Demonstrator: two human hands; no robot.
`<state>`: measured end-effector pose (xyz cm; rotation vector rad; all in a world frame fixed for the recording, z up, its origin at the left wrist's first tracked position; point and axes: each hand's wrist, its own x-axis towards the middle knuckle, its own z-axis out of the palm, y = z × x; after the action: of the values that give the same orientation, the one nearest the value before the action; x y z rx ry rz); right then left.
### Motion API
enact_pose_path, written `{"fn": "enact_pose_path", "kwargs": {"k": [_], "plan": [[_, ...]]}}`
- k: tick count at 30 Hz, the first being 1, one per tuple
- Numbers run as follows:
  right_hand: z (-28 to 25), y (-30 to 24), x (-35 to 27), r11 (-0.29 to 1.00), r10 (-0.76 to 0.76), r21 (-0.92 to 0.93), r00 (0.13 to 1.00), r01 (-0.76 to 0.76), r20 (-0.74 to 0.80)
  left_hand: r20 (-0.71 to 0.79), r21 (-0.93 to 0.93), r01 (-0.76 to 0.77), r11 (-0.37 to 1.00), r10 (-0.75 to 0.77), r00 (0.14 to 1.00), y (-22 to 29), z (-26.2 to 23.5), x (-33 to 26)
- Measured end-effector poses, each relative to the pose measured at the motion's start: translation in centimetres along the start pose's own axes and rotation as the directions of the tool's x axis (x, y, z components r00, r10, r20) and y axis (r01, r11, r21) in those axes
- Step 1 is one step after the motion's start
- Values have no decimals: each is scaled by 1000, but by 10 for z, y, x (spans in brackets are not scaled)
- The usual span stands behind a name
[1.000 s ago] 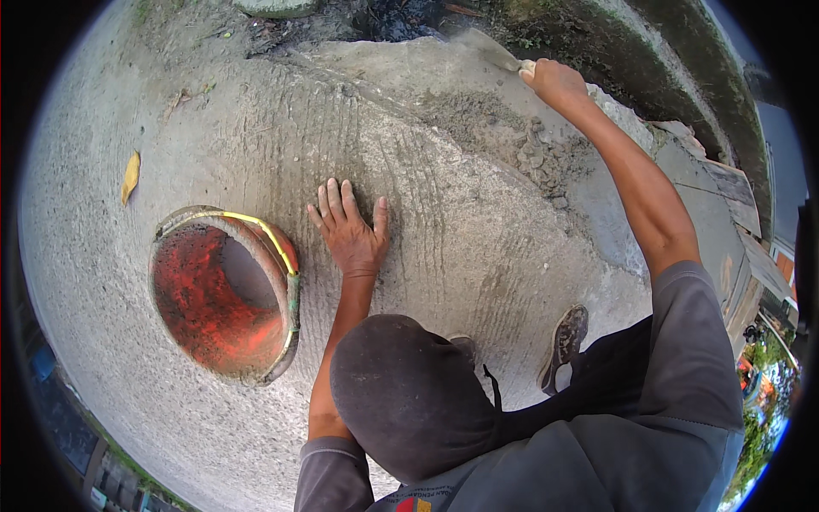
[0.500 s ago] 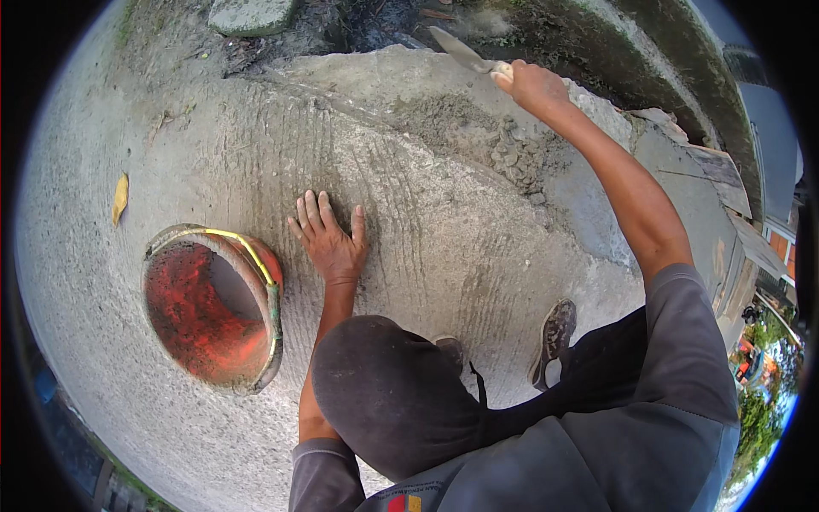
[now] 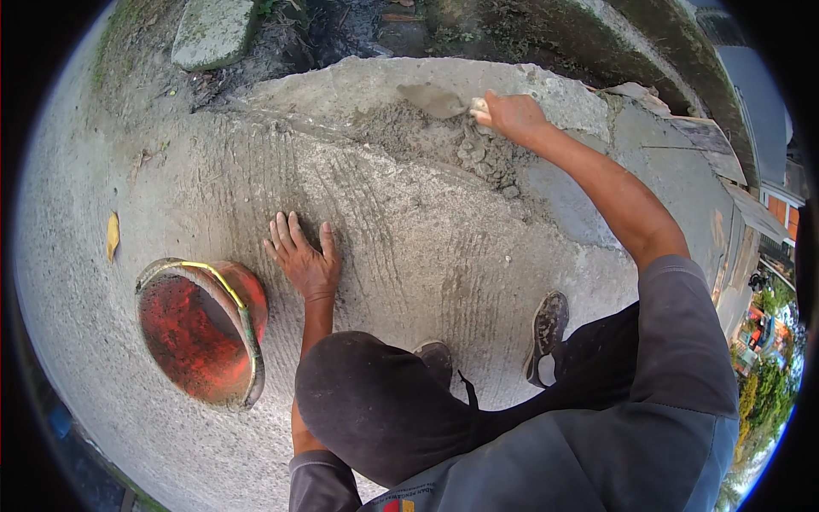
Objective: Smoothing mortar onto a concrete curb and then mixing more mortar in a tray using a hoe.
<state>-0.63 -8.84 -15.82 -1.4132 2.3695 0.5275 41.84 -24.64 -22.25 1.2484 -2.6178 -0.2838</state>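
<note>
right hand (image 3: 510,118): gripping trowel (image 3: 433,101) by handle, presumably for blade control | trowel: blade by mortar (image 3: 488,162) near broken edge of concrete (image 3: 409,230) | left hand (image 3: 303,263): open, palm-down on concrete, likely bracing | red bucket (image 3: 252,294): near left hand, likely for easy reach

I count one red bucket (image 3: 192,350). To the right of the bucket are two hands (image 3: 309,268), both mine, and my two shoes (image 3: 548,327). Beyond the bucket and to its right: one trowel (image 3: 433,101) and one mortar heap (image 3: 490,160). Beyond it and slightly left lies one yellow leaf (image 3: 113,236); farther beyond it, one stone slab (image 3: 213,34).
</note>
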Motion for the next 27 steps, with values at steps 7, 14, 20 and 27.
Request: {"fn": "enact_pose_path", "kwargs": {"k": [7, 14, 20, 27], "plan": [[0, 55, -13, 966, 246, 126, 956, -227, -162, -13, 76, -8, 997, 9, 1000, -4, -2, -4], [6, 157, -34, 894, 416, 229, 904, -386, -101, -46, 43, -24, 999, 26, 999, 11, 11, 1], [3, 68, -30, 892, 285, 384, 956, -240, -65, -29, -98, -55, 994, 52, 998, 7, -26, -24], [3, 16, -78, 961, -28, 276, 999, 23, 16, 449, -725, 657, 205, -583, 677, -56, -92, -160]]}}
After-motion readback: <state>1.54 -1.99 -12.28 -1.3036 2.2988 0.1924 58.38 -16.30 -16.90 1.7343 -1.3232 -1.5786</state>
